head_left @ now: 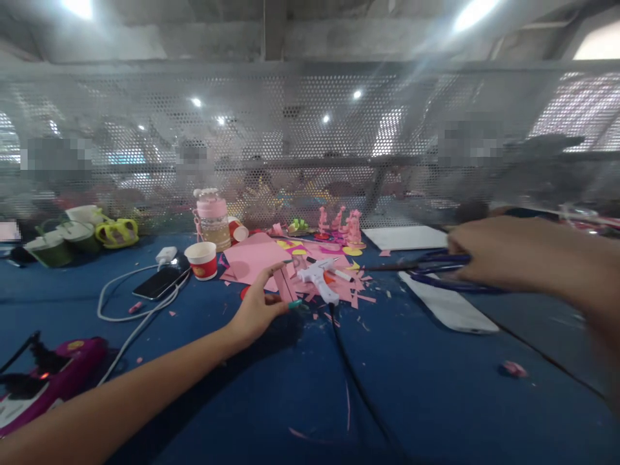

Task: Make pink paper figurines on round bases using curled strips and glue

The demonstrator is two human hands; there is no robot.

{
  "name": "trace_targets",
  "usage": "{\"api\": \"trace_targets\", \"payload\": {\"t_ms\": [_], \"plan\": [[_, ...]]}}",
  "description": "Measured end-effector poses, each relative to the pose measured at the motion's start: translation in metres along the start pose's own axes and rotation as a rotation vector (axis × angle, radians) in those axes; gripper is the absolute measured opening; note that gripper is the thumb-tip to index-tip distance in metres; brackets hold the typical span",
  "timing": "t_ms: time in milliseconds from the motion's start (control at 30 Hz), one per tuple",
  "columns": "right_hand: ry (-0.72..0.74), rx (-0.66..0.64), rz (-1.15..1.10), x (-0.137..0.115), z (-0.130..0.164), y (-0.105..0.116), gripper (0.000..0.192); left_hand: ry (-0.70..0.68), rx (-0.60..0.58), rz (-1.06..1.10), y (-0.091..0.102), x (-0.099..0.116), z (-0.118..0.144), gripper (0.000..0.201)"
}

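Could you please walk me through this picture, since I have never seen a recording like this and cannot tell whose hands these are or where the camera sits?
There is no machine here: a person wears one camera on the head, looking forward and down at their own two bare hands over a blue table. The left hand pinches a pink paper strip. The right hand grips blue-handled scissors; it is blurred. Between them lie a white glue gun with its black cord, pink paper sheets and many scraps. Farther left are a red paper cup, a phone with a white cable, and a pink-lidded bottle. A perforated metal screen stands behind the table.
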State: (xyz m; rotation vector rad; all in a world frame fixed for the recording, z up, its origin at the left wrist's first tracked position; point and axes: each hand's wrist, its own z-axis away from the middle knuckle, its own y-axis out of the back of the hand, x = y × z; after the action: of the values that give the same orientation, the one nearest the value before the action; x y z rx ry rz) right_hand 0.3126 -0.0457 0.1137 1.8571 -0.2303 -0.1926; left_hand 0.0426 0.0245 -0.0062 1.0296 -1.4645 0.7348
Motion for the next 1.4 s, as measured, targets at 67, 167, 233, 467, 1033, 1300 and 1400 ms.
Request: {"api": "trace_targets", "payload": {"t_ms": [67, 167, 233, 467, 1033, 1300, 1400], "plan": [[0.004, -0.063, 0.029, 0.001, -0.006, 0.007, 0.031, 0.011, 0.029, -0.024, 0.002, 0.002, -0.001, 0.071], [0.035, 0.054, -0.301, -0.029, -0.009, 0.001, 0.024, -0.029, 0.096, 0.038, 0.007, 0.009, -0.005, 0.063], [0.031, -0.026, -0.816, -0.059, -0.007, -0.017, 0.017, -0.063, 0.127, 0.164, 0.013, 0.018, -0.010, 0.056], [0.153, -0.477, -1.725, -0.124, 0.022, -0.090, 0.047, -0.319, 0.131, 0.104, 0.038, 0.068, -0.012, 0.053], [0.370, -0.363, -1.566, -0.123, 0.074, -0.105, 0.049, -0.290, -0.014, -0.057, 0.034, 0.101, 0.017, 0.067], [0.338, -0.407, -1.509, -0.122, 0.076, -0.098, 0.046, -0.253, -0.027, -0.011, 0.025, 0.095, 0.013, 0.067], [0.297, -0.408, -1.530, -0.122, 0.076, -0.101, 0.044, -0.280, 0.028, 0.003, 0.025, 0.093, 0.010, 0.055]]}}
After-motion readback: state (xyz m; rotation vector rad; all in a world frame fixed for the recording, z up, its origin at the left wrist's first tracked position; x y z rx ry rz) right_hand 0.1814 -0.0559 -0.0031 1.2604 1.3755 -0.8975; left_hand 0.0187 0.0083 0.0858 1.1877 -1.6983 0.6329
